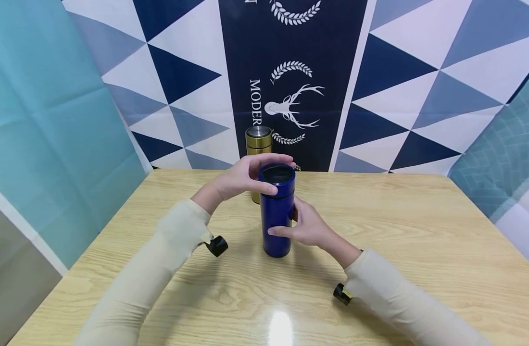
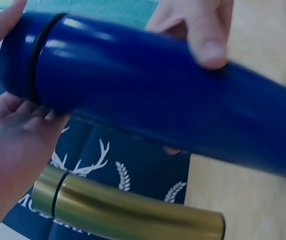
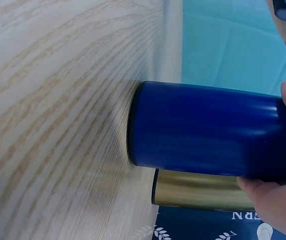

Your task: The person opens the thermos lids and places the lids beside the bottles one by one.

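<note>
A blue thermos flask [image 1: 276, 218] stands upright in front of me, its base at the wooden table. My left hand [image 1: 243, 175] holds it by the lid, thumb along the near side and fingers around the far side. Lower down, my right hand [image 1: 309, 223] grips the body, with the thumb across the front; the other fingers are mostly hidden behind it. The black seam below the lid [image 2: 16, 55] shows in the left wrist view. Directly behind, partly covered by the blue flask and my left hand, is a gold thermos flask [image 1: 258, 139] with a silvery top.
The light wooden table [image 1: 398, 230] reaches back to a patterned cloth backdrop [image 1: 195, 96] with triangles and a deer head. A turquoise cloth [image 1: 52, 120] hangs on the left. Small black cameras [image 1: 217, 246] sit at both wrists.
</note>
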Demonstrator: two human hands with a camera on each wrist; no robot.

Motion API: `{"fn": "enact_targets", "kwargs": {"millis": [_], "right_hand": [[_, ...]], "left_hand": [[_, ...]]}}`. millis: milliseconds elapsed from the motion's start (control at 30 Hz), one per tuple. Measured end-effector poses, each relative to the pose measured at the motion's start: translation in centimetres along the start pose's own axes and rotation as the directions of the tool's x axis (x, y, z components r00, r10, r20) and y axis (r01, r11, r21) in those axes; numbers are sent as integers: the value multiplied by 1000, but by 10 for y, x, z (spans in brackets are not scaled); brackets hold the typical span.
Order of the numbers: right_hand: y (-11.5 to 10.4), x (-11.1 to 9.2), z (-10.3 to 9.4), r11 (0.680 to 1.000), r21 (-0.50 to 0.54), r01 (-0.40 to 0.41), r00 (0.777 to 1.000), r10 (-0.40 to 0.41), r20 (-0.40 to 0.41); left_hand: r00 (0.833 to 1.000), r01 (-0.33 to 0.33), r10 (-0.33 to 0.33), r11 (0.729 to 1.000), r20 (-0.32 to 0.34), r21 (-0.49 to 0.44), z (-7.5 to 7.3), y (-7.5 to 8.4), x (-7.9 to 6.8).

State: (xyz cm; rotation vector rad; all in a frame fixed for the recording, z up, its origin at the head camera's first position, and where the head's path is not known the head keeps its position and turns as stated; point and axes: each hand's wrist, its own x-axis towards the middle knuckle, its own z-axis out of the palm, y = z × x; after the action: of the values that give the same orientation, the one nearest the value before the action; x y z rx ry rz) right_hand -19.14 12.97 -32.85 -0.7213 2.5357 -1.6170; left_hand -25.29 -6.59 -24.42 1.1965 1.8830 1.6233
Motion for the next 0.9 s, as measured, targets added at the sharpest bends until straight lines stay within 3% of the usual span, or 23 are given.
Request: {"fn": "enact_targets", "kwargs": {"millis": [167, 333, 633, 900], "right_hand": [[-2, 2, 1, 1000, 12, -16, 1000, 16, 6], [-2, 3, 1, 1000, 5, -19, 1000, 19, 10], [-2, 2, 0, 1000, 2, 10, 1000, -10, -1], [-2, 0, 0, 1000, 13, 1, 1000, -1, 1]], "left_hand": [[999, -7, 6, 1000, 38, 30, -11, 7, 1], [999, 24, -27, 997, 40, 69, -14, 12, 0], [988, 126, -115, 986, -103, 108, -1, 15, -4], [975, 153, -123, 975, -185, 159, 8, 15, -6]]}}
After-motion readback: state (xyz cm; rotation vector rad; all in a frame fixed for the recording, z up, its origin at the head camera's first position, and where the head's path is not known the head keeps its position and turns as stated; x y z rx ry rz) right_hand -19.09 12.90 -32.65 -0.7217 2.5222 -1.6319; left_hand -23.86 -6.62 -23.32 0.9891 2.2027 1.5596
